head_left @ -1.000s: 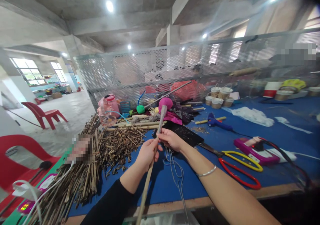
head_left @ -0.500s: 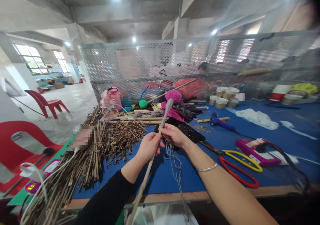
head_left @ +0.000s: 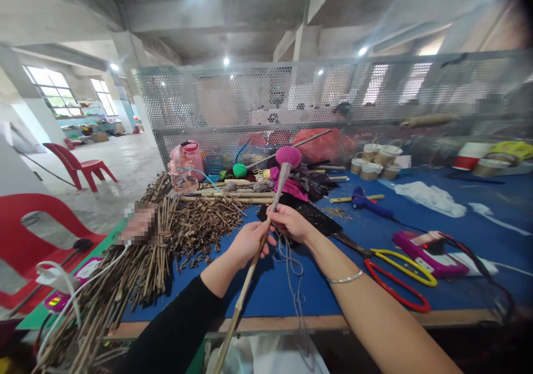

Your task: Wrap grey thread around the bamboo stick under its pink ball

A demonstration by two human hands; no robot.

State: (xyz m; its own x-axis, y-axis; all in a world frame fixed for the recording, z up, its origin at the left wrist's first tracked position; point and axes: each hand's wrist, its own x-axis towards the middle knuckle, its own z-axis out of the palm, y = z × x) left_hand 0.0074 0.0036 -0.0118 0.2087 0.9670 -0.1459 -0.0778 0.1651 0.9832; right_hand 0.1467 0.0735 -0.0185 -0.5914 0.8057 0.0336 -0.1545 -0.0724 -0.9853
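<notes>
A long bamboo stick [head_left: 247, 283] slants up from the table's front edge, capped by a round magenta ball [head_left: 288, 156]. Below the ball, its neck is wrapped in grey yarn [head_left: 282, 180]. My left hand [head_left: 250, 243] is closed around the bare stick just under the wrapping. Close above it, my right hand [head_left: 290, 222] pinches the grey yarn against the stick at the wrapping's lower end. Loose grey yarn [head_left: 298, 274] hangs in loops below my right hand to the table edge. The fingertips partly hide the wound part.
Dry twigs [head_left: 152, 268] pile up on the left of the blue table. Right of my forearm lie large scissors [head_left: 400, 271], a purple power strip [head_left: 428, 254] and a blue glue gun [head_left: 370, 203]. Small wrapped pots [head_left: 377, 160] stand behind, before a perforated metal screen [head_left: 233, 99].
The view has shifted slightly. Both hands keep nearly the same place on the stick, and the loose yarn has swung a little.
</notes>
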